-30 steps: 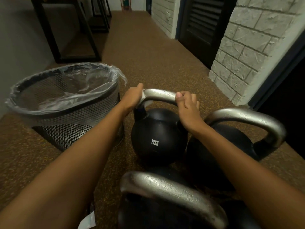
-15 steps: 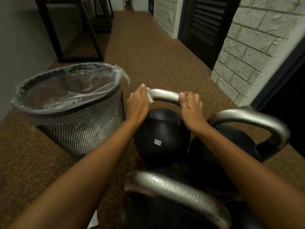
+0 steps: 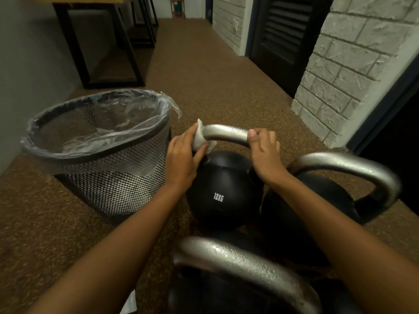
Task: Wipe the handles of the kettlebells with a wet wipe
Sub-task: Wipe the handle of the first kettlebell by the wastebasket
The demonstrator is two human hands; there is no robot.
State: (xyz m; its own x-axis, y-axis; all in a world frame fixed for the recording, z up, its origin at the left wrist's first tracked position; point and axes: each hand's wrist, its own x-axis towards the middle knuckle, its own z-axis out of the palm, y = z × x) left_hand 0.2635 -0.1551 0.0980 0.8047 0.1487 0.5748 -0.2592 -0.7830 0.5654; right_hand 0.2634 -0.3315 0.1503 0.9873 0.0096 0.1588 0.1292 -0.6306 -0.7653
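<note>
While the left hand (image 3: pixel 183 159) presses a white wet wipe (image 3: pixel 200 138) around the left bend of the silver handle (image 3: pixel 226 133) of the black kettlebell marked 12KG (image 3: pixel 222 191), its fingers and thumb curl round the wipe and pinch it against the metal. The right hand (image 3: pixel 266 152) grips the same handle at its right end, fingers wrapped over the bar and thumb on top. That kettlebell stands upright on the brown speckled floor (image 3: pixel 215 75). Two more kettlebells crowd it: a second kettlebell (image 3: pixel 353 168) is just to its right, and a nearest kettlebell (image 3: pixel 244 266) has a rough silver handle that fills the bottom of the view. Just left of the hands stands a black mesh bin (image 3: pixel 108 177) lined with a clear plastic bag (image 3: pixel 90 132). Farther off, a black-framed stand (image 3: pixel 74 41) sits by the left wall, and a white brick wall (image 3: pixel 353 64) and a dark louvred door (image 3: pixel 288 35) line the right.
</note>
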